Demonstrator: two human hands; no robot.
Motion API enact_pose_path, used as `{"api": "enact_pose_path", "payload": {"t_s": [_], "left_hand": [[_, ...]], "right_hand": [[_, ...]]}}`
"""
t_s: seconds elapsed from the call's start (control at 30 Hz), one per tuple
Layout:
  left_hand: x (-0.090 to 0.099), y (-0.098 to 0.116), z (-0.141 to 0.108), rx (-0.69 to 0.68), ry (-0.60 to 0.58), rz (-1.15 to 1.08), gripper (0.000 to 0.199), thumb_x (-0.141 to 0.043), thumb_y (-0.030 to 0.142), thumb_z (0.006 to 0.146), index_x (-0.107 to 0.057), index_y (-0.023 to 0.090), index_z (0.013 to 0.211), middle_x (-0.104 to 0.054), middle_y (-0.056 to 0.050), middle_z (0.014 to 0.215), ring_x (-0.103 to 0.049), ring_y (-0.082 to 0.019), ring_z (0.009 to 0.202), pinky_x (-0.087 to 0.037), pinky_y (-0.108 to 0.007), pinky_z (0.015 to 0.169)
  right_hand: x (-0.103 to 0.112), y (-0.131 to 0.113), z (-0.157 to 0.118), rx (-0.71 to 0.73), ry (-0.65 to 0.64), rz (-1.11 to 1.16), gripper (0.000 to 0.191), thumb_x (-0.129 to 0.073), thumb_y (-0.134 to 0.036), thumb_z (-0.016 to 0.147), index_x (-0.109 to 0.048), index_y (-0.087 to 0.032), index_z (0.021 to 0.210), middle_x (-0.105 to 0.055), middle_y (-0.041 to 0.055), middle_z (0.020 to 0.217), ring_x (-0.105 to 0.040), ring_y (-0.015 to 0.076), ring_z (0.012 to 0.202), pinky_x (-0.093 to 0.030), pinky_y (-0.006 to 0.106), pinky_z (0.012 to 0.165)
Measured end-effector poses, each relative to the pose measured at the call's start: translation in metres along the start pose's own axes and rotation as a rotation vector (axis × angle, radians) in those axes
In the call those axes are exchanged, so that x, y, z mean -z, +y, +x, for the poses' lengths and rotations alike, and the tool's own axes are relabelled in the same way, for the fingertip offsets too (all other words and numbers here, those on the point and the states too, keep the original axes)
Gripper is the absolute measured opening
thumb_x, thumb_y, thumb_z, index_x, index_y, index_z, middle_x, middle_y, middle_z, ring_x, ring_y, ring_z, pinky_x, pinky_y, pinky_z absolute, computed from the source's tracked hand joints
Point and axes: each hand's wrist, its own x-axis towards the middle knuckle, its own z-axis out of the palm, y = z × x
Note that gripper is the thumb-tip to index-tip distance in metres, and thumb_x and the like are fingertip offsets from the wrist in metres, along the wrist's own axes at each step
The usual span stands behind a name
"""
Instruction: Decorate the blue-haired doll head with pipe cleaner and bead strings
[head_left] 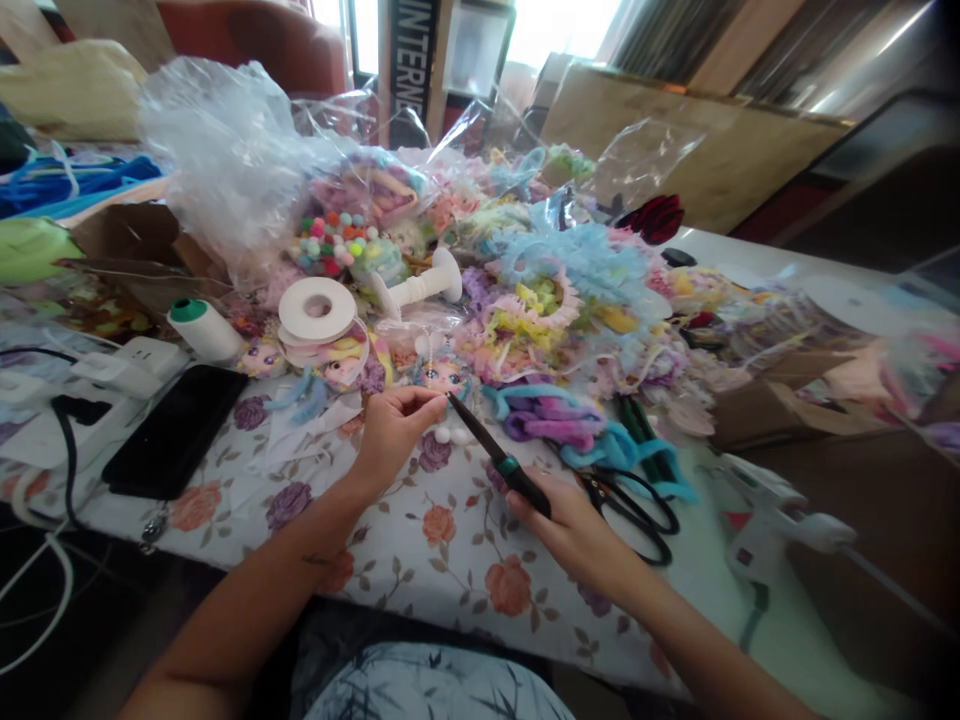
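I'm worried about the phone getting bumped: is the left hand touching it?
Apart. The head view shows a plain stretch of flowered tablecloth between the left hand and the black phone.

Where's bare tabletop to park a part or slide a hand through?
Biggest bare patch: floral cloth between left forearm and right forearm, toward the lap. Smaller: between phone and left forearm. A narrow strip shows between scissors and white glue gun. Crowded: farther back, with the flat white spool and heap of trims.
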Motion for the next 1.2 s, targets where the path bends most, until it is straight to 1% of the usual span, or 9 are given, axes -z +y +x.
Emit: {"api": "enact_pose_path", "payload": {"t_s": [0.1,0.33,0.53,0.73,0.8,0.9,1.0,1.1,1.2], "left_hand": [[0.001,0.000,0.000,-0.014,0.005,0.031,0.019,-0.073,0.034,0.075,-0.072,0.016,0.069,-0.065,0.000,0.062,-0.054,-0.011,0.057,-0.042,-0.023,0.055],[0.001,0.001,-0.001,-0.022,-0.012,0.051,0.019,-0.072,0.033,0.076,-0.072,0.016,0.069,-0.064,0.000,0.062,-0.053,-0.011,0.057,-0.040,-0.022,0.054],[0.001,-0.001,-0.002,-0.019,-0.066,0.024,0.023,-0.072,0.038,0.076,-0.074,0.016,0.072,-0.063,0.000,0.061,-0.047,-0.009,0.055,-0.036,-0.022,0.052],[0.000,-0.006,-0.002,-0.018,-0.107,-0.020,0.021,-0.072,0.035,0.078,-0.074,0.015,0.072,-0.063,-0.001,0.061,-0.050,-0.010,0.057,-0.039,-0.023,0.056],[0.000,-0.007,-0.001,-0.016,-0.100,-0.030,0.021,-0.071,0.035,0.078,-0.074,0.015,0.073,-0.062,-0.001,0.060,-0.048,-0.009,0.055,-0.038,-0.023,0.054],[-0.001,-0.005,0.000,0.030,-0.111,-0.044,0.022,-0.071,0.036,0.078,-0.076,0.015,0.080,-0.062,0.000,0.061,-0.042,-0.007,0.051,-0.034,-0.022,0.050],[-0.002,-0.004,0.000,0.089,-0.142,-0.065,0.024,-0.071,0.035,0.077,-0.077,0.015,0.088,-0.065,-0.001,0.065,-0.038,-0.006,0.049,-0.031,-0.022,0.047],[-0.002,-0.005,0.000,0.102,-0.150,-0.058,0.025,-0.071,0.036,0.078,-0.077,0.014,0.085,-0.067,-0.003,0.067,-0.037,-0.005,0.048,-0.028,-0.021,0.046],[-0.001,-0.007,0.000,0.108,-0.135,-0.057,0.026,-0.071,0.038,0.077,-0.077,0.013,0.082,-0.068,-0.004,0.068,-0.035,-0.005,0.047,-0.025,-0.021,0.044]], "right_hand": [[-0.001,0.003,-0.001,-0.007,0.001,-0.051,0.043,-0.044,-0.041,0.096,-0.059,-0.016,0.127,-0.069,0.0131,0.108,-0.064,0.0296,0.100,-0.048,0.040,0.087],[0.001,0.005,-0.002,-0.002,-0.001,-0.098,0.036,-0.042,-0.041,0.095,-0.062,-0.016,0.111,-0.068,0.0137,0.106,-0.064,0.0290,0.100,-0.049,0.040,0.086],[0.003,0.009,-0.004,-0.001,-0.053,-0.063,0.041,-0.041,-0.044,0.094,-0.058,-0.015,0.118,-0.068,0.0154,0.110,-0.063,0.0304,0.101,-0.049,0.043,0.088],[-0.008,0.013,-0.002,-0.033,-0.017,-0.019,0.033,-0.040,-0.038,0.091,-0.058,-0.013,0.104,-0.067,0.0134,0.089,-0.063,0.0270,0.080,-0.050,0.039,0.074],[-0.009,0.013,0.000,-0.030,-0.014,-0.004,0.032,-0.040,-0.038,0.090,-0.058,-0.014,0.103,-0.067,0.0119,0.087,-0.062,0.0256,0.078,-0.049,0.038,0.073],[-0.005,0.013,0.002,-0.050,-0.058,0.049,0.035,-0.042,-0.045,0.090,-0.058,-0.016,0.100,-0.065,0.0083,0.081,-0.059,0.0230,0.072,-0.047,0.034,0.068],[0.001,0.013,0.002,-0.114,-0.120,0.139,0.037,-0.044,-0.052,0.089,-0.057,-0.017,0.089,-0.059,0.0035,0.068,-0.054,0.0195,0.064,-0.043,0.030,0.060],[0.005,0.010,0.001,-0.127,-0.146,0.178,0.038,-0.045,-0.053,0.088,-0.055,-0.018,0.078,-0.058,0.0027,0.068,-0.052,0.0176,0.063,-0.042,0.028,0.059],[0.008,0.006,-0.002,-0.114,-0.125,0.137,0.039,-0.046,-0.053,0.088,-0.057,-0.017,0.078,-0.061,0.0035,0.071,-0.054,0.0180,0.066,-0.043,0.028,0.059]]}}
